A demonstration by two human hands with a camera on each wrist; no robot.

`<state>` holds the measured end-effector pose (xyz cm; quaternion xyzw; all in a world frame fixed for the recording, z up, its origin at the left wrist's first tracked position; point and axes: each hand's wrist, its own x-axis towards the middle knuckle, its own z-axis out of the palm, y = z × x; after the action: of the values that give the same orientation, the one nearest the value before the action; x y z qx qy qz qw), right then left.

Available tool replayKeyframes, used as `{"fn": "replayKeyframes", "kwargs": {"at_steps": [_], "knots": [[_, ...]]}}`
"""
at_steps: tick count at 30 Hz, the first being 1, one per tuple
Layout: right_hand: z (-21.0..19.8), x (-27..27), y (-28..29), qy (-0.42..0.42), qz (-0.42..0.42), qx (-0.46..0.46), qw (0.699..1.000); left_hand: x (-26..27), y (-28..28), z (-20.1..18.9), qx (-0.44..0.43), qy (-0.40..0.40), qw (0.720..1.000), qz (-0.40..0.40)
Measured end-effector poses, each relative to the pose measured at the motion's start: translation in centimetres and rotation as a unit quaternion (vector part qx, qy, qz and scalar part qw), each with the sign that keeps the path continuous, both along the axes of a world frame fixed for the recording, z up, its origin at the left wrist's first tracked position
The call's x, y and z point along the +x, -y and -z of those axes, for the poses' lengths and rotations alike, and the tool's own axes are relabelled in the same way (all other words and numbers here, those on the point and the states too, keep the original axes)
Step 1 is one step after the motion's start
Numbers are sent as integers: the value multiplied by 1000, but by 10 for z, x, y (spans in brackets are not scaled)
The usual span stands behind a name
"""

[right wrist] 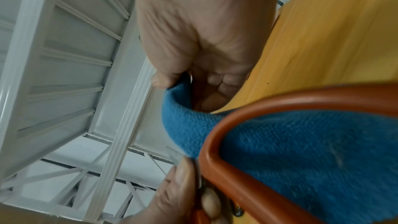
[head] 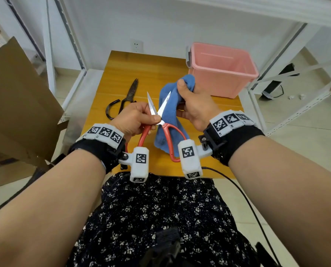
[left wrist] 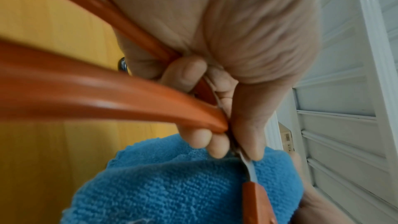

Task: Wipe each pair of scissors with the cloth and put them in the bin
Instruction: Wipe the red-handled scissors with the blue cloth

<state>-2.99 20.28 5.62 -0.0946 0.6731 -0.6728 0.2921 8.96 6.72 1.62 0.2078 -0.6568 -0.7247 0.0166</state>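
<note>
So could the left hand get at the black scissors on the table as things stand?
Probably not yet: the left hand grips the red scissors. The black scissors lie uncovered just beyond it, with nothing between.

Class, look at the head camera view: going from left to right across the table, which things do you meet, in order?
Black scissors lying on the table → left hand → red scissors it holds, blades open → blue cloth → right hand gripping the cloth → pink bin at the far right corner.

A storeroom-like workspace — white metal shelving [head: 288,60], cardboard [head: 16,97], a small wooden table [head: 122,74].
</note>
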Motion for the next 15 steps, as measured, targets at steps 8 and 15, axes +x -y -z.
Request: {"fn": "replayKeyframes", "kwargs": {"at_steps": [8,15], "knots": [[5,4,0,64,-36,-5,997,5,-2,-3,1,-8,1000,-20],[-2,5,-2,105,-50,-51,992,1,-2,-3,-2,-4,1000,-9]]}}
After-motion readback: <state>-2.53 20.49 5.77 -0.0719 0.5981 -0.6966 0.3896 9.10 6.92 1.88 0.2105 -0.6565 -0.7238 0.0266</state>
